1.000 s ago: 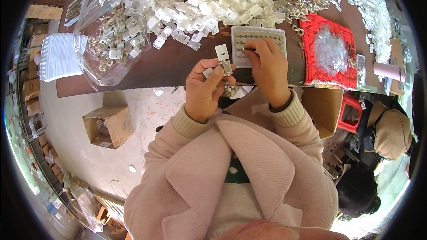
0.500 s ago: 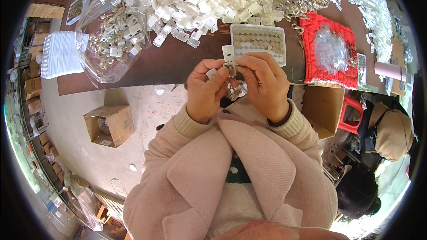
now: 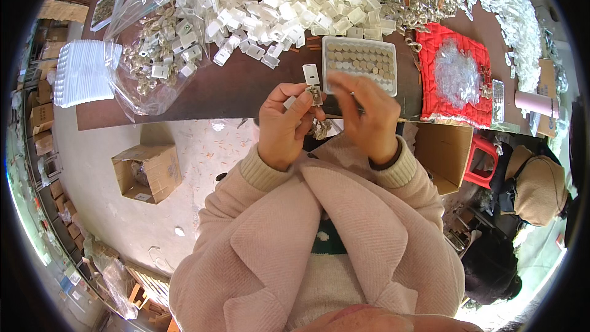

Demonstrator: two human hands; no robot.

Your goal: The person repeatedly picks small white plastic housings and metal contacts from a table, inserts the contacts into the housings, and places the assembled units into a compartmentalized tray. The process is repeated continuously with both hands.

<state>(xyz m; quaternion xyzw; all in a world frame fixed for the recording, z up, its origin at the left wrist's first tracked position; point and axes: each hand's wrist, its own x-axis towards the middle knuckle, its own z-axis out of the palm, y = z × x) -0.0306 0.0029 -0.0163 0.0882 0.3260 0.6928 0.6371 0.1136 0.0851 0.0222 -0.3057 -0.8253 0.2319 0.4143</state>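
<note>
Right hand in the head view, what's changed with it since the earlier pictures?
The right hand went from the tray to the white case, and has now drawn slightly right, off the case, blurred in front of the tray's near left corner. Whether it holds anything can't be told. The left hand still holds the open case; the tray stayed put.

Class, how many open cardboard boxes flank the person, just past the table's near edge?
2. One open box is to the left; the other box is to the right, next to the red stool. Others may be hidden under the table.
</note>
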